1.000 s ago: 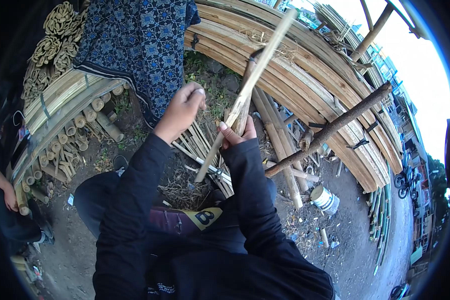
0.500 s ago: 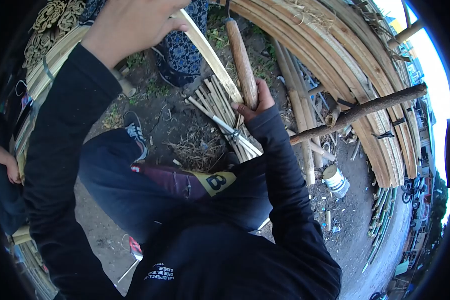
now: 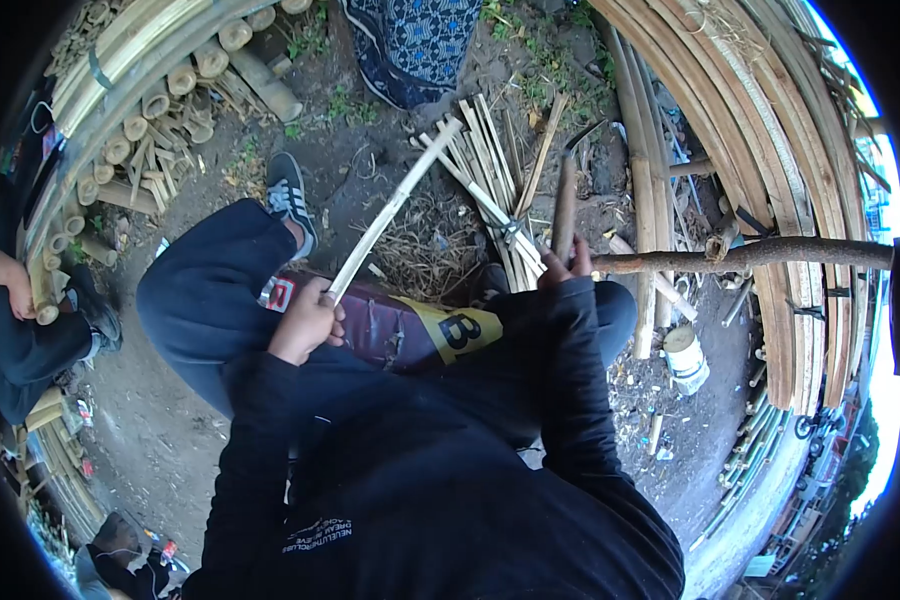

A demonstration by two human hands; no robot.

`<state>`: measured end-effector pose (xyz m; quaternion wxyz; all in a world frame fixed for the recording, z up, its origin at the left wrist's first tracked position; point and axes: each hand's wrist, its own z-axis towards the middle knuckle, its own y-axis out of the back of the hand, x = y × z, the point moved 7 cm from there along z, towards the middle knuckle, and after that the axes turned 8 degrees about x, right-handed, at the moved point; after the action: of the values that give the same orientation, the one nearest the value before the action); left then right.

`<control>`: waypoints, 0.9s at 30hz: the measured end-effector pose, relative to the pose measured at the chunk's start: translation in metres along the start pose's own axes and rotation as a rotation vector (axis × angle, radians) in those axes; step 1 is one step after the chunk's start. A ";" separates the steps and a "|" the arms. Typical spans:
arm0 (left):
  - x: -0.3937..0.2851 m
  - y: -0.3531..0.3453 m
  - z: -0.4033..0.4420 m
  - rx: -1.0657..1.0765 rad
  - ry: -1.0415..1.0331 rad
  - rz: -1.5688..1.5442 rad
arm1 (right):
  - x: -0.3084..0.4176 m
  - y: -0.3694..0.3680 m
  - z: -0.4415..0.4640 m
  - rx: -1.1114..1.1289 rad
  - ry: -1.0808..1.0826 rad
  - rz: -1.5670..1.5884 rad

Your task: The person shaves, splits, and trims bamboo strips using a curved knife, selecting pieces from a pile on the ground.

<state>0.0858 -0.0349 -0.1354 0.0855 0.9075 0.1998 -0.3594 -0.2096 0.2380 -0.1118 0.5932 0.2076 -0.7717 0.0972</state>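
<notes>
My left hand is closed around the lower end of a pale bamboo strip, which slants up and to the right. My right hand grips a long wooden-handled knife near the handle's lower end; its thin, dark, curved blade points up and right. The strip and the knife are apart. Between them lies a tied bundle of bamboo sticks on the ground, close to my right hand. Across my lap is a purple and yellow cloth, just below my left hand.
A dark branch crosses right of my right hand. Long bamboo slats are stacked at right, beside a white bucket. Cut bamboo poles lie upper left. Another person's hand is at far left. Shavings cover the ground.
My left hand has come down from the top of the view to my lap, with the strip now tilting away to the right. The knife has been lowered, and the view has shifted.
</notes>
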 end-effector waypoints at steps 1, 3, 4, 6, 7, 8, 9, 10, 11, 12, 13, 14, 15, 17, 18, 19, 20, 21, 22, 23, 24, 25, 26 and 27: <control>0.010 -0.011 0.007 0.036 0.021 -0.052 | -0.019 -0.005 -0.004 -0.009 -0.045 -0.002; 0.021 -0.029 0.017 0.101 0.047 -0.123 | -0.041 -0.022 -0.008 0.072 -0.029 -0.088; 0.026 -0.035 0.021 0.138 0.092 -0.172 | -0.050 -0.027 -0.015 0.175 -0.104 -0.065; 0.028 -0.040 0.026 0.168 0.087 -0.203 | -0.052 -0.031 -0.014 0.202 0.010 -0.268; 0.030 -0.040 0.026 0.172 0.080 -0.201 | -0.054 -0.032 -0.014 0.206 0.051 -0.336; 0.020 -0.044 0.020 0.173 0.047 -0.205 | -0.037 -0.042 -0.023 0.264 0.152 -0.493; 0.015 -0.050 0.017 0.177 0.018 -0.214 | -0.026 -0.051 -0.030 0.324 0.248 -0.654; 0.017 -0.056 0.022 0.188 0.022 -0.218 | -0.030 -0.052 -0.031 0.319 0.240 -0.663; 0.024 -0.061 0.030 0.158 0.019 -0.286 | -0.045 -0.054 -0.030 0.347 0.129 -0.673; 0.035 -0.067 0.037 0.123 0.019 -0.358 | -0.061 -0.055 -0.030 0.379 0.016 -0.682; 0.047 -0.073 0.042 0.083 0.020 -0.386 | -0.072 -0.054 -0.028 0.381 -0.056 -0.680; 0.053 -0.075 0.044 0.021 0.028 -0.375 | -0.082 -0.054 -0.027 0.382 -0.128 -0.680; 0.057 -0.074 0.045 0.009 0.013 -0.383 | -0.087 -0.055 -0.026 0.394 -0.115 -0.669; 0.063 -0.072 0.044 -0.009 0.011 -0.392 | -0.094 -0.056 -0.030 0.413 -0.113 -0.656; 0.066 -0.070 0.045 -0.026 0.076 -0.368 | -0.094 -0.056 -0.031 0.417 -0.109 -0.649; 0.065 -0.067 0.048 -0.043 0.131 -0.342 | -0.093 -0.057 -0.027 0.418 -0.099 -0.646; 0.063 -0.063 0.055 -0.046 0.123 -0.344 | -0.089 -0.060 -0.023 0.419 -0.089 -0.643; 0.070 -0.060 0.063 -0.070 0.117 -0.258 | -0.085 -0.060 -0.025 0.415 -0.133 -0.658; 0.081 -0.060 0.068 -0.092 0.118 -0.173 | -0.086 -0.059 -0.031 0.412 -0.184 -0.675; 0.078 -0.052 0.074 -0.322 -0.108 0.084 | -0.090 -0.057 -0.023 0.412 -0.134 -0.695; 0.071 -0.051 0.082 -0.322 -0.122 0.081 | -0.085 -0.060 -0.016 0.411 -0.085 -0.715; 0.074 -0.051 0.081 -0.341 -0.128 0.151 | -0.092 -0.055 -0.018 0.407 -0.157 -0.700; 0.082 -0.052 0.075 -0.361 -0.121 0.220 | -0.100 -0.053 -0.017 0.407 -0.142 -0.705; 0.073 -0.048 0.077 -0.400 -0.144 0.281 | -0.108 -0.051 -0.016 0.407 -0.126 -0.709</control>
<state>0.0663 0.0081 -0.2418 0.3263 0.8635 0.1321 -0.3611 -0.1505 0.2213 -0.2150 0.4882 0.5793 -0.6522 0.0244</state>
